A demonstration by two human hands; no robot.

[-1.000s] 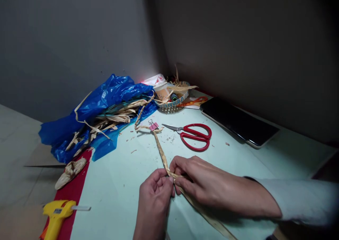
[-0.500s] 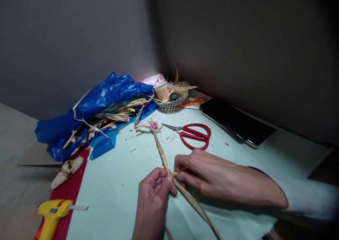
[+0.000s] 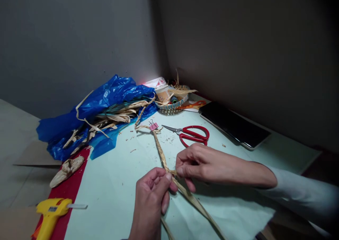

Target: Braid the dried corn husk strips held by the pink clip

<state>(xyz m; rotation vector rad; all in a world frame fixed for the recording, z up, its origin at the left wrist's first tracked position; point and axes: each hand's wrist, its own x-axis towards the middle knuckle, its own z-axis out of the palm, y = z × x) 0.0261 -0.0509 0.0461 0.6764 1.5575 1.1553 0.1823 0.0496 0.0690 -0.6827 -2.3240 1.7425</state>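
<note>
- Braid (image 3: 159,150) of straw-coloured plant fibre, stretched down the middle of a mint-green table cover (image 3: 106,197), gripped at the far end by a pink binder clip (image 3: 153,126).
- Pinched between thumb and forefinger of the left hand (image 3: 151,194): lower end of the braid, right where the plaiting gives way to loose lengths, with the other fingers curled beneath.
- Just beside, on the right: thumb and forefinger of the right hand (image 3: 202,166), closed on a short fibre strand (image 3: 173,172) drawn sideways from the braid.
- Trailing from below the fingers: a long flat strip (image 3: 196,203) slanting toward lower right, and a narrower tail (image 3: 167,228) beneath the left hand.
- Red-handled scissors (image 3: 179,131) lying beyond the right hand, blades toward the clip, amid scattered fibre scraps.
- Farther right, a black-screened device (image 3: 233,123) flat on the cover.
- At back, a shallow basket (image 3: 177,104) with a paper cup (image 3: 162,93) inside; next to it, a crumpled blue plastic bag (image 3: 111,88) spilling dried fibre (image 3: 124,113).
- Along the red strip (image 3: 71,197) at left, a pale woven piece (image 3: 66,171) and, nearer, a yellow glue gun (image 3: 51,210), glue stick protruding.
</note>
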